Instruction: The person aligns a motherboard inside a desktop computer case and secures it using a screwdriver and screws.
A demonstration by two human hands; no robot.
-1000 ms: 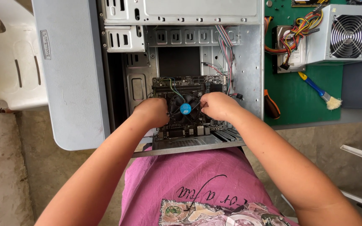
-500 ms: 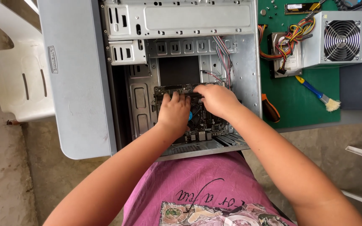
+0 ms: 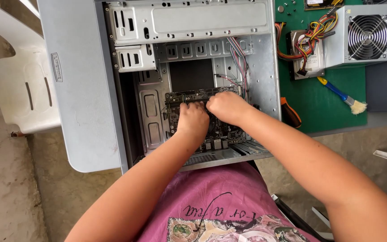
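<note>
While our left hand (image 3: 194, 120) and right hand (image 3: 227, 107) press curled fingers onto the motherboard (image 3: 220, 130) inside the open computer case (image 3: 265, 67), it lies directly beneath both

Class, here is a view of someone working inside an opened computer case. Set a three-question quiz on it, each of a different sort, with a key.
1. True or false: both hands rest on the motherboard inside the case.
2. What lies on the green mat nearest the power supply? A) brush B) hammer C) cup
3. What colour is the brush's handle?

Key: 1 true: left hand and right hand are both on it. 2 A. 3 blue and yellow.
</note>
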